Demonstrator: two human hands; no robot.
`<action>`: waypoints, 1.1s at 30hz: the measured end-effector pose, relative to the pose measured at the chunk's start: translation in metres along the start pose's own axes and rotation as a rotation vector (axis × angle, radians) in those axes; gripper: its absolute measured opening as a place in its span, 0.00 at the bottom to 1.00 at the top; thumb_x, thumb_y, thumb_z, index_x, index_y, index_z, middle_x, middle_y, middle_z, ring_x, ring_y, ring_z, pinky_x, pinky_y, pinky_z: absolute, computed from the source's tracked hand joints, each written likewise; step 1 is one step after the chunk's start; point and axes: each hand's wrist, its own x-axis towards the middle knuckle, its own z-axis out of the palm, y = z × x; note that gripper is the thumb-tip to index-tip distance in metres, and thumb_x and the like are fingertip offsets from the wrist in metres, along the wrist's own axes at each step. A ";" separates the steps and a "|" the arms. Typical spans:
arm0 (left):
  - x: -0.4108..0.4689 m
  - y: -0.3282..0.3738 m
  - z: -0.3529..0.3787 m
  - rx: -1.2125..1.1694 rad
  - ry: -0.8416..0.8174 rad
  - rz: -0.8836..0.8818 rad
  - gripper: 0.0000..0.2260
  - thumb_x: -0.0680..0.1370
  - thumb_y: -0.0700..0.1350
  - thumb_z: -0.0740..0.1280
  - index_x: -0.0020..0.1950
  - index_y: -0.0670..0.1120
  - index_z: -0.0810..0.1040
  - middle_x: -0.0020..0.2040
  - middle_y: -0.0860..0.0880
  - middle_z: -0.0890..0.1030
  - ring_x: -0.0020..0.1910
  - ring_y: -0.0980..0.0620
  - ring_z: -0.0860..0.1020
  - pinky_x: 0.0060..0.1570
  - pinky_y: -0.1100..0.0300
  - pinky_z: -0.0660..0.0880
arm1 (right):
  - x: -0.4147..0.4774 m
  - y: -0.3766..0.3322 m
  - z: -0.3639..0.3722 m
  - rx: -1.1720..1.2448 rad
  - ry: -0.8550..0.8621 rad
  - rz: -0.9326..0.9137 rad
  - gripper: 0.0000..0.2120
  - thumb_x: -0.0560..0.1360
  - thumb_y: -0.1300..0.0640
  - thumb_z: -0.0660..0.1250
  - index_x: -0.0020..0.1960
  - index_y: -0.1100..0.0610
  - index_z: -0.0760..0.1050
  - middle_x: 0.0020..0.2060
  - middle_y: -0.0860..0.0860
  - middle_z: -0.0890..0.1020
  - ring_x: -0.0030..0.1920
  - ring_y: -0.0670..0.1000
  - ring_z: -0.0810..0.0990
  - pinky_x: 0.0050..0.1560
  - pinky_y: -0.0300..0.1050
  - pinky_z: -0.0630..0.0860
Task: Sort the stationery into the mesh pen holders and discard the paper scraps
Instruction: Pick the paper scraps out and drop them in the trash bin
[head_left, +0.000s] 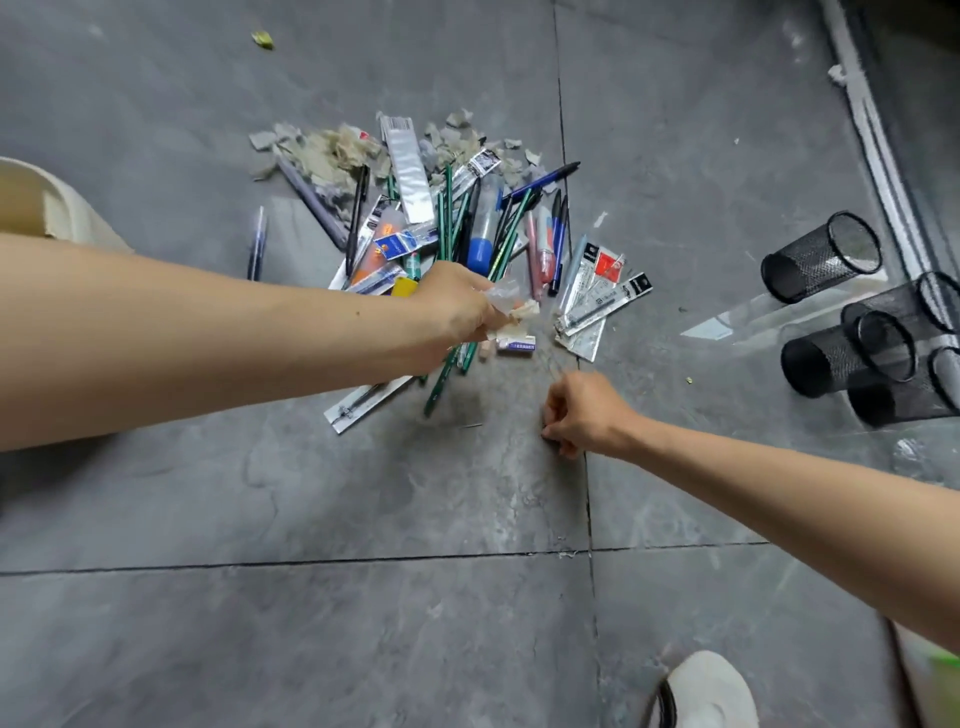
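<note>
A heap of stationery (457, 228) lies on the grey tiled floor: green pencils, blue and black pens, packaged refills, an eraser (516, 344). Torn paper scraps (332, 156) lie along its far edge. My left hand (457, 306) hovers over the heap's near side, shut on a wad of crumpled paper and clear plastic scraps (511, 304). My right hand (584, 413) is low at the floor beside a tile joint, fingers pinched together; what it pinches is too small to tell. Several black mesh pen holders (826, 257) lie on their sides at the right.
A beige bin (52, 208) stands at the left edge, partly behind my left forearm. A clear plastic sheet (753, 317) lies under the holders. A white shoe (709, 693) shows at the bottom right. A metal door track (872, 130) runs along the far right.
</note>
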 end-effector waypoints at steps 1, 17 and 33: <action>-0.005 0.003 -0.002 -0.004 -0.004 0.019 0.10 0.72 0.28 0.68 0.51 0.33 0.80 0.45 0.42 0.81 0.38 0.52 0.78 0.32 0.67 0.76 | -0.003 0.000 -0.003 -0.024 0.018 -0.001 0.11 0.67 0.70 0.70 0.31 0.60 0.74 0.21 0.51 0.77 0.20 0.44 0.76 0.25 0.33 0.73; -0.097 0.016 -0.121 0.179 0.622 0.144 0.05 0.71 0.39 0.73 0.37 0.48 0.82 0.40 0.44 0.83 0.39 0.50 0.77 0.45 0.55 0.78 | -0.028 -0.192 -0.029 0.492 0.130 -0.456 0.06 0.70 0.68 0.73 0.37 0.65 0.77 0.30 0.61 0.81 0.27 0.52 0.81 0.31 0.42 0.81; -0.141 -0.004 -0.207 -0.074 1.043 0.002 0.09 0.77 0.41 0.65 0.38 0.43 0.78 0.34 0.49 0.77 0.34 0.50 0.74 0.29 0.67 0.69 | -0.027 -0.353 0.000 0.772 -0.138 -0.552 0.09 0.71 0.71 0.70 0.36 0.64 0.72 0.28 0.59 0.76 0.21 0.48 0.76 0.29 0.41 0.80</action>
